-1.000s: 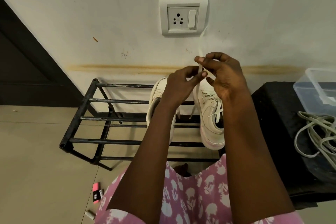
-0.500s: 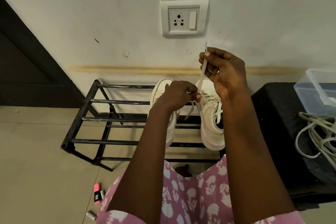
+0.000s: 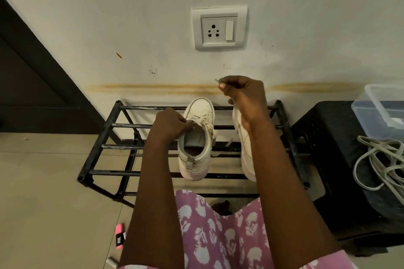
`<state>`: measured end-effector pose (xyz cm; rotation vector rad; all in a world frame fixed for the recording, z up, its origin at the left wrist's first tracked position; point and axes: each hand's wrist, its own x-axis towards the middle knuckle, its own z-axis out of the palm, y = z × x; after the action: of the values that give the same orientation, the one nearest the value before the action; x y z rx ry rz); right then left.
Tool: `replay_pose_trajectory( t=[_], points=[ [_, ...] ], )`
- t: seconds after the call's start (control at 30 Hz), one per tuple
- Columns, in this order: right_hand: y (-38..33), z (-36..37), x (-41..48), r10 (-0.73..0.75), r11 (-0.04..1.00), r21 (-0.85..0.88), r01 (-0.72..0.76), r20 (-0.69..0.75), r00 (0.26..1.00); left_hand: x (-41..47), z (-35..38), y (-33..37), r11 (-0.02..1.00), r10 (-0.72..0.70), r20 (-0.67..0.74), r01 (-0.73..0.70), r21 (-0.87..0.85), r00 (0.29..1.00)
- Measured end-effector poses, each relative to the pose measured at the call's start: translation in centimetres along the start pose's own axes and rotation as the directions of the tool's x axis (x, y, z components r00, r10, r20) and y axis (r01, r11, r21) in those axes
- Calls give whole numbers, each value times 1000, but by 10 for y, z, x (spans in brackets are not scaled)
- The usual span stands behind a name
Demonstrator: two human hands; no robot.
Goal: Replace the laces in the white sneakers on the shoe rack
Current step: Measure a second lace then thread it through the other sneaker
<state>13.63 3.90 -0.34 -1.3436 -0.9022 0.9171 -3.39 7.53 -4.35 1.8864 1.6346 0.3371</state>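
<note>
White sneakers (image 3: 201, 109) on rack (image 3: 105, 146) — left hand (image 3: 169, 125) grips laces (image 3: 205, 125), right hand (image 3: 242, 91) pinches aglet (image 3: 216, 80).

The right forearm (image 3: 273, 159) hides most of the right sneaker (image 3: 246, 155).
</note>
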Motion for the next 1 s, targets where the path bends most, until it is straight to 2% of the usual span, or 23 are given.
replay_pose_trajectory(
  t=[0.13,0.23,0.33,0.47,0.6,0.73,0.9,1.0],
  points=[
    [19,22,-5,11,965,-264,13,91,996,-3,0,-5,996,-15,-38,11,-86,999],
    [30,35,-9,16,855,-513,73,167,986,-7,-1,-10,957,-52,-35,40,-287,998],
    [44,46,-11,41,755,-645,116,222,974,-8,4,-13,903,-111,-41,83,-422,993],
    [50,50,-14,8,698,-700,149,215,977,-9,10,-15,729,-203,18,164,-664,979],
    [52,52,-18,-16,639,-742,204,252,968,-9,12,-19,623,-204,84,196,-757,975],
    [55,56,-22,-27,540,-799,266,299,954,-9,11,-19,600,-183,112,201,-775,977],
    [56,58,-25,-55,466,-838,285,294,954,-9,11,-19,605,-160,121,194,-772,980],
    [54,59,-28,-95,362,-859,362,352,931,-9,9,-20,600,-147,138,199,-775,980]
  ],
)
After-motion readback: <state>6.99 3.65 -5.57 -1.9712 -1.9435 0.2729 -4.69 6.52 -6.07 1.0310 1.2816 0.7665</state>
